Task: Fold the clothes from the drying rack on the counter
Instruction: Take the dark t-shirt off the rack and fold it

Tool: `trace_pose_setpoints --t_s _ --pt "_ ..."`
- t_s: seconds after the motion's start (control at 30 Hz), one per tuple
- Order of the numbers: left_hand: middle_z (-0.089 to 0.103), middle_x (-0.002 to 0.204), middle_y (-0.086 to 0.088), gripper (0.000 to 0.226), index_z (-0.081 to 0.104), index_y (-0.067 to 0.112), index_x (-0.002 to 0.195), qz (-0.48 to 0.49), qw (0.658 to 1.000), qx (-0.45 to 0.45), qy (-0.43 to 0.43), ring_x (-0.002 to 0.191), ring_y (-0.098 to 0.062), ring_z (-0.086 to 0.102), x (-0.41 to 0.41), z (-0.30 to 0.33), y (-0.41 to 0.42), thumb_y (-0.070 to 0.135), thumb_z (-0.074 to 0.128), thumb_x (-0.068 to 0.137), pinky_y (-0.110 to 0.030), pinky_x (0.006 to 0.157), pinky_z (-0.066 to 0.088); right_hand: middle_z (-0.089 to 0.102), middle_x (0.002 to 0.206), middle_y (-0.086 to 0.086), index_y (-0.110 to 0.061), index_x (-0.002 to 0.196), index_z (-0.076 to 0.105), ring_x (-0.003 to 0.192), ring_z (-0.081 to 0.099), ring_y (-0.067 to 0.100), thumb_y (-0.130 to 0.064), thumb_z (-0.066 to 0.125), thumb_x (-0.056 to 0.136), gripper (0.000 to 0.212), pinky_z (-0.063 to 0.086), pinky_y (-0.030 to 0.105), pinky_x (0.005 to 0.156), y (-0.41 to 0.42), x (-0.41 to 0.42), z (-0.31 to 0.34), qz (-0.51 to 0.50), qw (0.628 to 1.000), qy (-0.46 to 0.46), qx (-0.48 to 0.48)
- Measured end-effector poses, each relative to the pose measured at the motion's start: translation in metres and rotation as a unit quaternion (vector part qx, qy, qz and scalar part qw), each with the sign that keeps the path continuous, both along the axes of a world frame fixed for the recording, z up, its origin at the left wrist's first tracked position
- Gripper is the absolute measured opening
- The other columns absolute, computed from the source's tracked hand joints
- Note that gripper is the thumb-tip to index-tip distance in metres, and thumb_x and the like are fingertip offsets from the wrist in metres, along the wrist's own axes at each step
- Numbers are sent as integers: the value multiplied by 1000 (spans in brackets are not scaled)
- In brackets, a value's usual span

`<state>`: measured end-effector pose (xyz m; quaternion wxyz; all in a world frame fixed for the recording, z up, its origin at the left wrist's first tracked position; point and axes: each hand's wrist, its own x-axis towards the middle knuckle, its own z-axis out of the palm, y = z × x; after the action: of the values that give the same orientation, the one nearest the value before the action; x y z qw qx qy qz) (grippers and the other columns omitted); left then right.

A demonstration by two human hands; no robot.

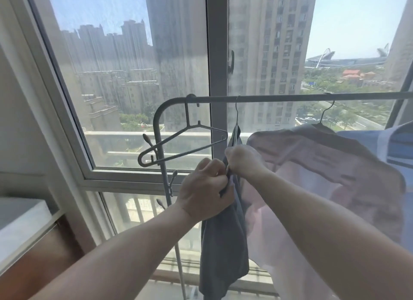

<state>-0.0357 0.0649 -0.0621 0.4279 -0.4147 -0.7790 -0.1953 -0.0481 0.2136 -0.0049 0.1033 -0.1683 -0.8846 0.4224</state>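
- Grey garment (223,243) hangs from the rack rail (290,97); both hands, left (204,193) and right (243,163), pinch its upper edge, fingers curled.
- Empty hanger (183,143) (tilted) left of it; pink shirt (324,165) right.

Bright daylight pours in through the tall white-framed window (216,53), leaving the sky pale and the distant towers hazy behind streaked, dusty glass. Backlit by it, the thin pale pink garment (324,176) glows translucent, while the hanging grey-blue garment (223,243) and the near sides of the left hand (204,190) and right hand (242,163) sit in soft shade. Wide-angle distortion bows the window frame and the dark metal rack rail (290,97) towards the edges, and both hands look slightly soft.
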Motion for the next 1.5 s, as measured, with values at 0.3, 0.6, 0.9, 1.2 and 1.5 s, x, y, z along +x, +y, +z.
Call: trace_pose_setpoints --t_s 0.3,0.6,0.9,1.2,1.5 --pt "53 105 11 49 66 20 79 125 955 -221 -155 92 -20 58 7 -45 -38 62 50 96 -35 64 53 48 70 1 -17 70 44 58 46 14 -30 38 108 40 41 25 54 -10 7 8 47 996 11 -72" --pt "50 87 10 44 68 17 86 86 930 -309 -180 83 -22 61 24 -24 -18 47 42 104 -30 64 38 57 74 5 -16 93 58 63 54 16 -37 44 107 28 50 36 71 9 22 -1 33 966 28 -256" --pt "60 72 4 52 54 20 77 150 886 -141 -416 67 -17 59 49 -13 16 71 47 88 -34 59 48 57 73 6 -9 112 56 69 57 19 -44 46 106 37 63 53 79 8 35 -5 53 938 22 -343" --pt "56 71 5 38 50 22 69 169 895 -71 -407 69 -17 57 56 -16 22 52 56 90 -32 59 47 69 64 7 -9 116 53 86 65 26 -47 46 106 40 58 57 86 3 39 0 62 929 -7 -365" --pt "55 60 7 15 58 23 83 127 966 -190 -121 46 -23 50 60 -26 10 29 71 89 -26 47 26 76 70 7 -17 99 52 81 71 26 -47 41 107 33 40 64 106 -4 34 5 45 940 -14 -337"
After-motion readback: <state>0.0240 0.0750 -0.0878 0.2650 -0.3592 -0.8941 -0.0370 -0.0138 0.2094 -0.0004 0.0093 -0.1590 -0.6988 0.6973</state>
